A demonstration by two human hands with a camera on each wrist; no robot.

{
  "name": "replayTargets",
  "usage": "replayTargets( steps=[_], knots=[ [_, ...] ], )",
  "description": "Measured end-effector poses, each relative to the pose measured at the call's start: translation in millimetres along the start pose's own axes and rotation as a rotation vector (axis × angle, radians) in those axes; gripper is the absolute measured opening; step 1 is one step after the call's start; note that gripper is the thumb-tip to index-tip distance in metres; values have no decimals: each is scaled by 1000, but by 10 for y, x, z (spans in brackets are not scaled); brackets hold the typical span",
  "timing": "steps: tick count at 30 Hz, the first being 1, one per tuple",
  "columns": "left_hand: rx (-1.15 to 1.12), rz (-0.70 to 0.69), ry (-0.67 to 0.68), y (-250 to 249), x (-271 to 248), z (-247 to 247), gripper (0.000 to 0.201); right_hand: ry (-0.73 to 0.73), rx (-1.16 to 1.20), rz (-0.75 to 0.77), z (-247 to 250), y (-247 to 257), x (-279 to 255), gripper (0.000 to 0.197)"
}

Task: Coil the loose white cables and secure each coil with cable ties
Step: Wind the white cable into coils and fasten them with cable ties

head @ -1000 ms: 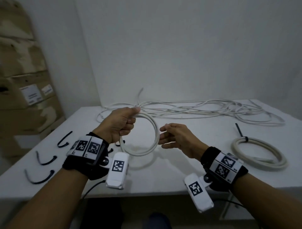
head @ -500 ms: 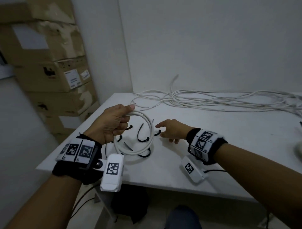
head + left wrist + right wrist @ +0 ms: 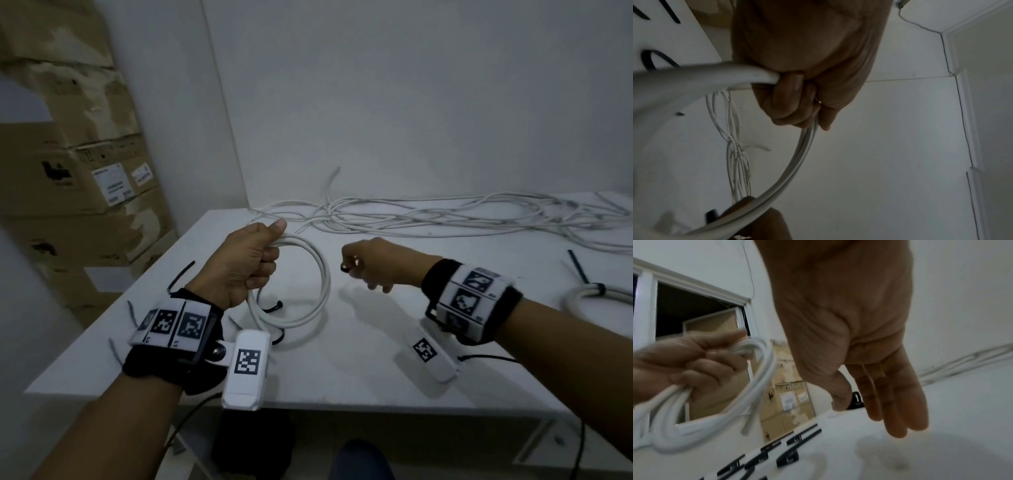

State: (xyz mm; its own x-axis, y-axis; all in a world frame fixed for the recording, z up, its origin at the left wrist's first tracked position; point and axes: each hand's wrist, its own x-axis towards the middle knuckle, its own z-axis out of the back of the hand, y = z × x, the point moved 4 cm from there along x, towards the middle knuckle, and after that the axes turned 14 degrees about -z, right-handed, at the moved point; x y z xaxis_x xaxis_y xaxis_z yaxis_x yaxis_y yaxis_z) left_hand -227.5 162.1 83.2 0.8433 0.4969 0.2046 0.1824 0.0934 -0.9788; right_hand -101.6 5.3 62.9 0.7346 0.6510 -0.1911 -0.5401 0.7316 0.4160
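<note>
White cable coil (image 3: 318,274) hangs above the worktop (image 3: 359,370) near its left edge, clenched in the left hand (image 3: 245,265). Only the right wrist view shows the right hand (image 3: 851,344) pinching a black cable tie (image 3: 856,400) between thumb and forefinger, remaining fingers straight. Loose cables (image 3: 445,219) lie along the far edge. Spare ties (image 3: 789,457) sit partly hidden behind the left wrist. A tied coil (image 3: 599,294) is cut off at right.
</note>
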Motion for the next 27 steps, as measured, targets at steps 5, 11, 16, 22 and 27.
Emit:
replayTargets(
  steps=[5, 11, 16, 22, 27],
  knots=[
    [-19, -7, 71, 22, 59, -561, 35, -386, -2, 306, 563, -222, -770, 8],
    [-33, -5, 188, -10, 43, -1345, 32, -178, -262, 377, 318, -535, -1326, 14],
    [34, 2, 320, -55, -77, -1951, 33, -79, -388, 258, 213, -847, -1250, 18],
    [104, -39, 397, -60, -190, -2317, 34, -418, -221, 235, 653, -1076, -1392, 12],
    [111, -38, 378, -66, -184, -2471, 12, -606, -156, 362, 665, -1189, -1576, 9]
  ],
)
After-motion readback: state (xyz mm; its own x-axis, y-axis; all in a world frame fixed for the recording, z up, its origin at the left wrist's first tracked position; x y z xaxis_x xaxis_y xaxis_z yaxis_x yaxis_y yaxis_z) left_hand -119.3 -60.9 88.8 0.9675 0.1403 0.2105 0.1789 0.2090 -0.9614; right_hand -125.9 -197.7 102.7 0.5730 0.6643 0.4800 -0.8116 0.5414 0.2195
